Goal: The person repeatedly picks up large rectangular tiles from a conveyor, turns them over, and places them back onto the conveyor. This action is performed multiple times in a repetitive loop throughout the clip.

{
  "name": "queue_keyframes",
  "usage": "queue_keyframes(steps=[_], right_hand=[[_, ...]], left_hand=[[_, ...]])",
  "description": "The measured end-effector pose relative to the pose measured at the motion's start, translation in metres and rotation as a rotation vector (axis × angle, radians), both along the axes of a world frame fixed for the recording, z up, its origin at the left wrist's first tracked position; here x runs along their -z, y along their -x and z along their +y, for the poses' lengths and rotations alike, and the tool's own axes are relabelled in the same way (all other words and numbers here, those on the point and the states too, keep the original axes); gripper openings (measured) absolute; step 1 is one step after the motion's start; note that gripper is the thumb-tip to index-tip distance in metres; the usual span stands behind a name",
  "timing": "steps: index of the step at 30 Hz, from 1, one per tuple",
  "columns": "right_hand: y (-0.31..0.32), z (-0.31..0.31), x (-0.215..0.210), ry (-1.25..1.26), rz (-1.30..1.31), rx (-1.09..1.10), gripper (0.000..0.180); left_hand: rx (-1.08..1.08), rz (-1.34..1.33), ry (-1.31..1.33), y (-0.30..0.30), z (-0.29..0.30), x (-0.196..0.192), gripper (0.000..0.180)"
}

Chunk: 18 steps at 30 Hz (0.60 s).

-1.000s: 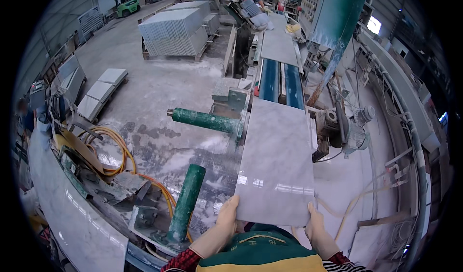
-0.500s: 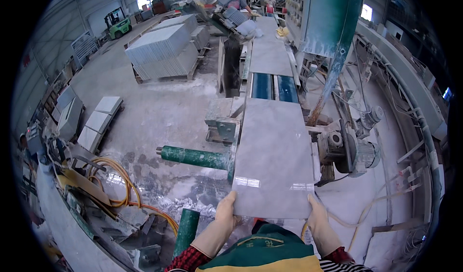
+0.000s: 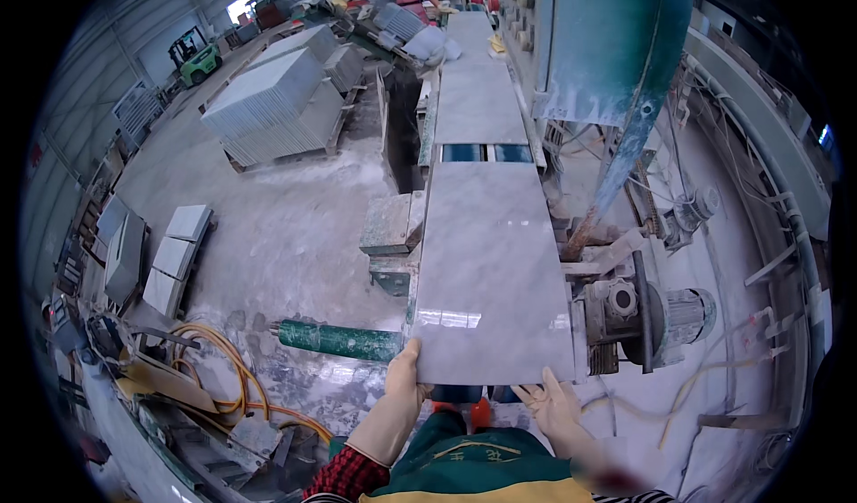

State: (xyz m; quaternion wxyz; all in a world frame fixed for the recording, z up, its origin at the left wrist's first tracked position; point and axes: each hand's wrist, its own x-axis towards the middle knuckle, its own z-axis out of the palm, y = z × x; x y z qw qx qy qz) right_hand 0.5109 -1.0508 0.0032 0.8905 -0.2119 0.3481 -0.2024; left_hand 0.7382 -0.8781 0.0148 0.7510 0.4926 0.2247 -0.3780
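A long grey polished stone slab (image 3: 491, 262) lies flat on a conveyor line in front of me. My left hand (image 3: 406, 380) grips the slab's near left corner, thumb on top. My right hand (image 3: 553, 405) is under the near right edge with the fingers spread, touching it from below. Ahead, another grey slab (image 3: 480, 101) lies further along the line, with blue belts (image 3: 486, 152) showing in the gap between them.
A green roller (image 3: 335, 340) sticks out to the left of the slab. A motor (image 3: 665, 315) sits on the right beside a large teal machine (image 3: 616, 39). Stacked slabs (image 3: 277, 101), orange hoses (image 3: 223, 378) and a green forklift (image 3: 198, 57) stand on the left floor.
The slab has slid forward along the line and I have moved with it. The green roller is now close to my left hand. My right hand has opened under the edge.
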Motion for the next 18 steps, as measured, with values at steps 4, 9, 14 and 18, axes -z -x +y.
queue_keyframes(steps=[4,9,14,18], right_hand=[[-0.026,-0.012,0.003,0.056,0.039,0.001,0.039],[-0.048,-0.038,0.014,0.087,0.007,0.021,0.039],[-0.069,-0.044,0.012,0.089,0.146,0.119,0.048],[-0.07,-0.051,0.032,0.083,0.135,0.12,0.048]], left_hand=[[-0.037,0.013,0.011,-0.018,-0.017,-0.005,0.035],[-0.039,0.024,0.073,-0.043,-0.038,0.002,0.037],[-0.033,0.034,0.053,-0.057,-0.049,-0.003,0.039],[-0.007,0.038,0.052,-0.061,-0.054,-0.004,0.038]])
